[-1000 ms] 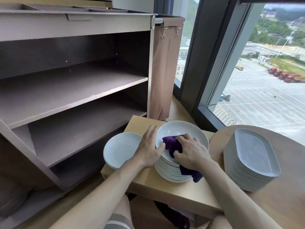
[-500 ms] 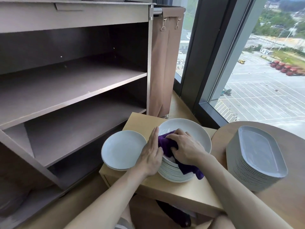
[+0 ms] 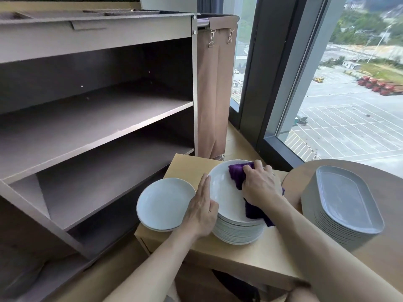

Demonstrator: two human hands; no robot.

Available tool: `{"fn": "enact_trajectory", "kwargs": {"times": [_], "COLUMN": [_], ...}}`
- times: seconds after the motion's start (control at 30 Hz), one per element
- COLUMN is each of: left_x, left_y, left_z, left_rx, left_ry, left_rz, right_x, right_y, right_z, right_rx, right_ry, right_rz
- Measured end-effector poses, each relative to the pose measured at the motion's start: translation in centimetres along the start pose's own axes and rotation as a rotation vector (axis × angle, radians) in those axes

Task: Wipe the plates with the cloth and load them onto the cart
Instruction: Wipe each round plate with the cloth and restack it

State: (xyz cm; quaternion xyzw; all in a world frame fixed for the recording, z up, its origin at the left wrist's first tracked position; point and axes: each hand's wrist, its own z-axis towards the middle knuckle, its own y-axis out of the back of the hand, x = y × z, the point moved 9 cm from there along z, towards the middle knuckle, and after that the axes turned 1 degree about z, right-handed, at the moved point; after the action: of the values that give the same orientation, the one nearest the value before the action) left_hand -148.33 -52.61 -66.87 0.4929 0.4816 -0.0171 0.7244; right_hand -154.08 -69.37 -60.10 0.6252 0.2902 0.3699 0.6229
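Observation:
A tall stack of round white plates (image 3: 224,192) stands on a small wooden table (image 3: 237,256). My right hand (image 3: 260,185) grips a purple cloth (image 3: 236,172) and presses it on the top plate's far right side. My left hand (image 3: 202,209) lies flat with straight fingers against the stack's left edge. A short stack of round plates (image 3: 163,203) sits just left of it. The brown cart (image 3: 96,118) with bare shelves stands to the left.
A stack of grey oblong platters (image 3: 346,201) rests on a round wooden table (image 3: 375,260) at the right. A brown fabric bag (image 3: 214,88) hangs from the cart's right end. Floor-to-ceiling windows (image 3: 349,105) stand behind the tables.
My right hand has slid the cloth from the plate's near left part across to its far right side. My left hand stays on the stack's left edge.

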Motion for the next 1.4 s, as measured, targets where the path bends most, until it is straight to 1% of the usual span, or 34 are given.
{"fn": "enact_trajectory", "kwargs": {"times": [0.1,0.27,0.37,0.47,0.53,0.6,0.7,0.87,1.0,1.1,1.2,1.4], "left_x": [0.1,-0.3,-0.4,-0.3,-0.3,-0.3,-0.2,0.4,0.7,0.6,0.6,1.2], "left_y": [-0.2,0.0,0.2,0.8,1.3,1.6,1.6,1.2,0.8,0.8,1.1,2.0], "left_z": [-0.1,-0.3,-0.3,-0.2,-0.2,-0.3,-0.2,-0.1,-0.1,0.0,0.0,-0.3], "left_rx": [0.014,0.041,0.096,0.19,0.239,0.259,0.253,0.259,0.254,0.269,0.29,0.309], "left_ry": [0.044,0.073,0.079,0.074,0.071,0.062,0.065,0.097,0.089,0.06,0.058,0.155], "left_rz": [-0.035,-0.059,-0.12,-0.196,-0.187,-0.141,-0.177,-0.27,-0.363,-0.333,-0.267,-0.169], "right_x": [-0.8,-0.8,0.1,1.3,2.2,3.3,4.6,5.3,5.4,5.2,4.6,1.4], "right_y": [0.2,0.3,0.4,0.1,-0.3,-0.6,-1.0,-1.5,-1.8,-1.8,-1.5,-0.1], "right_z": [-1.0,-3.4,-4.6,-5.2,-5.1,-4.9,-4.2,-2.6,-1.6,-0.9,-0.2,0.3], "right_rx": [0.026,0.114,0.154,0.208,0.262,0.306,0.334,0.301,0.212,0.134,0.094,0.039], "right_ry": [-0.037,-0.071,0.002,0.082,0.127,0.173,0.215,0.21,0.162,0.112,0.077,-0.057], "right_rz": [-0.007,0.073,0.092,0.102,0.123,0.155,0.183,0.18,0.184,0.183,0.172,0.134]}}
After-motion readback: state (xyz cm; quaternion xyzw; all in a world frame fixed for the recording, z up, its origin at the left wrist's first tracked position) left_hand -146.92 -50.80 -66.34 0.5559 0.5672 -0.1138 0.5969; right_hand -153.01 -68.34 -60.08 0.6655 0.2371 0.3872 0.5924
